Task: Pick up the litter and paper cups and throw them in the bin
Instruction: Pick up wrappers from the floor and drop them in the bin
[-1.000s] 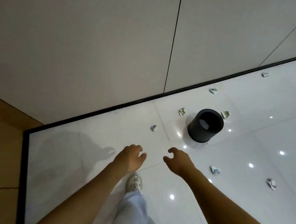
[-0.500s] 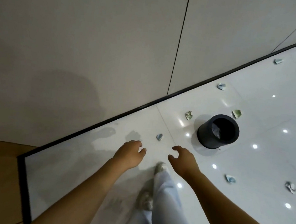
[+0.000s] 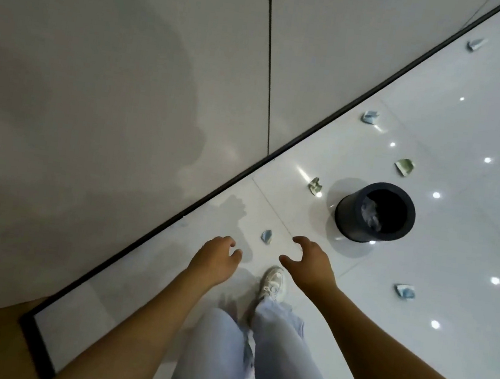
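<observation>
Risk lies in overreaching: both hands, left hand (image 3: pixel 215 261) and right hand (image 3: pixel 309 262), hang empty with fingers apart above a crumpled scrap (image 3: pixel 266 236) lying left of the bin (image 3: pixel 374 216), which a careless arm could topple.

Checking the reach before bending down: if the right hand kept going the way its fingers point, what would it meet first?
Probably the small blue crumpled scrap on the floor, just ahead of the right hand. Height above the floor is unclear.

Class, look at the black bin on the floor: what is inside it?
Inside the black bin lies some crumpled pale litter against the inner wall. The dark interior and the rim hide the bottom, so how much is there cannot be told.
</observation>
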Action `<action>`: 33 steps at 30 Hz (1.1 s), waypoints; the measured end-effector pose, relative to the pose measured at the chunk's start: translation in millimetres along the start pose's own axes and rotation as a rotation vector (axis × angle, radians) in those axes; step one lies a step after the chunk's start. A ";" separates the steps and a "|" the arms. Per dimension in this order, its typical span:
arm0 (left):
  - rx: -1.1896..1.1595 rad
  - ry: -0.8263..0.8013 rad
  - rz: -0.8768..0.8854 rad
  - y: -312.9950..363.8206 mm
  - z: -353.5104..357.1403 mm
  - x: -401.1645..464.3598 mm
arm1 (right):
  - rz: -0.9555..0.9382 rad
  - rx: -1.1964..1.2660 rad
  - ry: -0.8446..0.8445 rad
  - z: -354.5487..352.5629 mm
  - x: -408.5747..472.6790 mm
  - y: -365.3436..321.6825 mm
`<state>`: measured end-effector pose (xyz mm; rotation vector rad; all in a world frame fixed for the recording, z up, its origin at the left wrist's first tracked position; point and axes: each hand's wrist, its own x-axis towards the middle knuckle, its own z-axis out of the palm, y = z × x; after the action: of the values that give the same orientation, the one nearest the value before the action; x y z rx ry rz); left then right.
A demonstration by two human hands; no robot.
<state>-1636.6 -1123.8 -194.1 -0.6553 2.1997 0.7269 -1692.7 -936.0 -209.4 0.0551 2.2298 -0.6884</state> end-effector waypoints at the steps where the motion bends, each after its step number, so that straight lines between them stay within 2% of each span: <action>1: -0.005 0.011 0.003 1.0 -0.3 12.8 | 0.018 0.007 -0.002 2.8 11.9 1.1; 8: 0.015 0.017 0.060 -11.9 17.9 110.9 | 0.142 0.104 -0.025 52.3 91.7 21.1; 13: 0.112 -0.048 0.120 -29.7 38.8 190.3 | 0.226 0.169 0.003 97.3 154.4 42.8; 18: 0.305 -0.115 0.236 -46.9 62.9 271.7 | 0.307 0.198 0.018 143.0 220.5 62.1; 27: 0.535 -0.157 0.421 -75.7 136.9 404.8 | 0.291 0.208 0.044 241.9 336.6 122.5; 33: 0.820 -0.178 0.593 -110.7 189.3 475.0 | 0.213 0.148 0.095 312.0 403.6 170.9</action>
<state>-1768.9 -1186.9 -696.4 0.4683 2.2586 0.0862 -1716.8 -1015.0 -741.1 0.4016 2.2178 -0.7443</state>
